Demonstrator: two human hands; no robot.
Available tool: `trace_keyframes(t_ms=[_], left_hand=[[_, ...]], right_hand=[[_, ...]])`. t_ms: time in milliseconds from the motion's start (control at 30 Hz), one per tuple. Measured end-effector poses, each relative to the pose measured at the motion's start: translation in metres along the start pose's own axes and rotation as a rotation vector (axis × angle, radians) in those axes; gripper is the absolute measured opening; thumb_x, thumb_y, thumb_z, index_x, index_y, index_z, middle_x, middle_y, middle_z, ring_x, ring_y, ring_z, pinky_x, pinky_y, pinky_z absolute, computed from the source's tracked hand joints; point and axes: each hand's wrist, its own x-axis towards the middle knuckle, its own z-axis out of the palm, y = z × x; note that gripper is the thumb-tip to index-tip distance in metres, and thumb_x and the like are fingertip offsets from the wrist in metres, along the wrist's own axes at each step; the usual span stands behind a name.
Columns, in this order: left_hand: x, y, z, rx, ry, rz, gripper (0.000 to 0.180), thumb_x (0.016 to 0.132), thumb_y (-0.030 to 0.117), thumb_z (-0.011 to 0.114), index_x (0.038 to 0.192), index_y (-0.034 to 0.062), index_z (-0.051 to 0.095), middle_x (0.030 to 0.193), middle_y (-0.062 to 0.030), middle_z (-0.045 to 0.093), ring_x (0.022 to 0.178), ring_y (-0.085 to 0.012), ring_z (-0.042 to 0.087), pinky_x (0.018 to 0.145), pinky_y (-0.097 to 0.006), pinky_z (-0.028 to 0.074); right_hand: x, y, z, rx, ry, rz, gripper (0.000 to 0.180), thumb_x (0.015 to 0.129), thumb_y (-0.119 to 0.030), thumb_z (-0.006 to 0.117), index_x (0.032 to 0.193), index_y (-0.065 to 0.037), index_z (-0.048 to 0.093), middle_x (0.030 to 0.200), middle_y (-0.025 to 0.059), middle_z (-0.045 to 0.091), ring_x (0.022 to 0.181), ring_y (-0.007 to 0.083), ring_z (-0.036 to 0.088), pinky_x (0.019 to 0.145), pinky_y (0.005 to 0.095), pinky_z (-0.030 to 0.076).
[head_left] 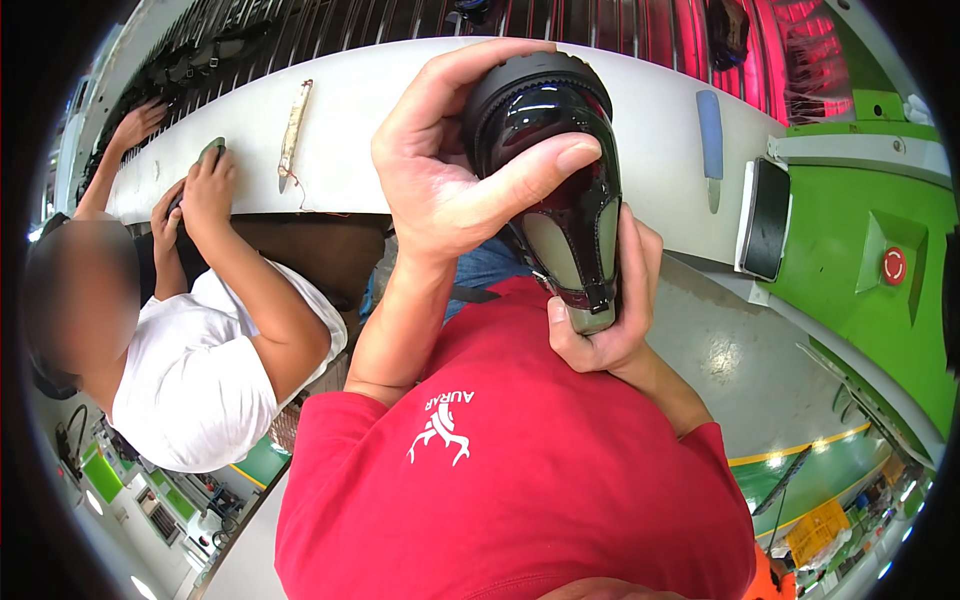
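Note:
A glossy black shoe [580,195] with a thick ridged black sole [540,65] is raised before my chest, its rounded end pointing away. Through the openings between its straps shows a grey-green last [592,318], which sticks out at the near end. My left hand [430,170] wraps the rounded end from the left, thumb across the upper and fingers over the sole. Lower down, my right hand [630,310] grips the near end, with fingers along the right side and thumb by the last's tip. The sole's underside is hidden.
Beyond the shoe curves a white worktop [345,150], bearing a wrapped-handle knife [295,125], a blue-handled knife [710,140] and a phone [768,220]. A slatted conveyor [380,20] runs behind. A co-worker [205,370] sits at left; a green machine [850,290] stands right.

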Motion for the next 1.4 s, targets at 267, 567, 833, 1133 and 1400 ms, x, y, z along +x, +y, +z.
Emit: trace_keyframes(t_ms=[267, 567, 833, 1133, 1400], left_hand=[[0.002, 0.003, 0.008, -0.079, 0.079, 0.046, 0.063, 0.081, 0.006, 0.097, 0.138, -0.0033, 0.071, 0.113, -0.0130, 0.080, 0.100, -0.0182, 0.079, 0.090, -0.031, 0.063], [-0.001, 0.000, 0.003, 0.011, 0.033, 0.097, 0.051, 0.087, 0.004, 0.092, 0.135, 0.0005, 0.075, 0.111, -0.0109, 0.081, 0.100, -0.0163, 0.078, 0.091, -0.030, 0.063], [0.004, 0.024, 0.004, -0.111, -0.067, 0.051, 0.090, 0.090, 0.005, 0.088, 0.164, -0.0089, 0.039, 0.128, -0.0219, 0.076, 0.114, -0.0227, 0.075, 0.105, -0.035, 0.056], [-0.017, 0.020, 0.008, -0.029, 0.015, 0.047, 0.043, 0.088, -0.010, 0.086, 0.129, -0.0091, 0.073, 0.122, -0.0201, 0.080, 0.110, -0.0256, 0.081, 0.099, -0.037, 0.067], [-0.023, 0.022, 0.002, 0.031, 0.017, 0.044, 0.036, 0.091, -0.008, 0.086, 0.125, -0.0077, 0.076, 0.112, -0.0179, 0.083, 0.102, -0.0223, 0.082, 0.094, -0.034, 0.068]], right_hand=[[0.001, 0.000, 0.002, -0.017, 0.009, -0.008, 0.097, 0.079, -0.016, 0.073, 0.161, 0.020, 0.035, 0.148, 0.0314, 0.048, 0.134, 0.0394, 0.055, 0.113, 0.0455, 0.049], [0.002, -0.004, 0.005, 0.016, 0.066, 0.001, 0.094, 0.076, -0.010, 0.074, 0.159, 0.020, 0.041, 0.145, 0.0320, 0.052, 0.130, 0.0393, 0.060, 0.109, 0.0438, 0.052], [0.021, -0.001, -0.016, 0.137, 0.100, 0.032, 0.095, 0.079, -0.012, 0.072, 0.163, 0.018, 0.037, 0.150, 0.0293, 0.051, 0.133, 0.0369, 0.061, 0.115, 0.0461, 0.050], [0.016, 0.007, -0.041, 0.652, 0.309, 0.383, 0.071, 0.081, -0.012, 0.066, 0.149, 0.002, 0.052, 0.134, 0.0156, 0.065, 0.118, 0.0277, 0.067, 0.102, 0.0429, 0.058], [0.007, 0.014, -0.038, 0.729, 0.374, 0.474, 0.070, 0.080, -0.014, 0.063, 0.147, 0.001, 0.054, 0.126, 0.0154, 0.068, 0.107, 0.0277, 0.071, 0.095, 0.0425, 0.060]])
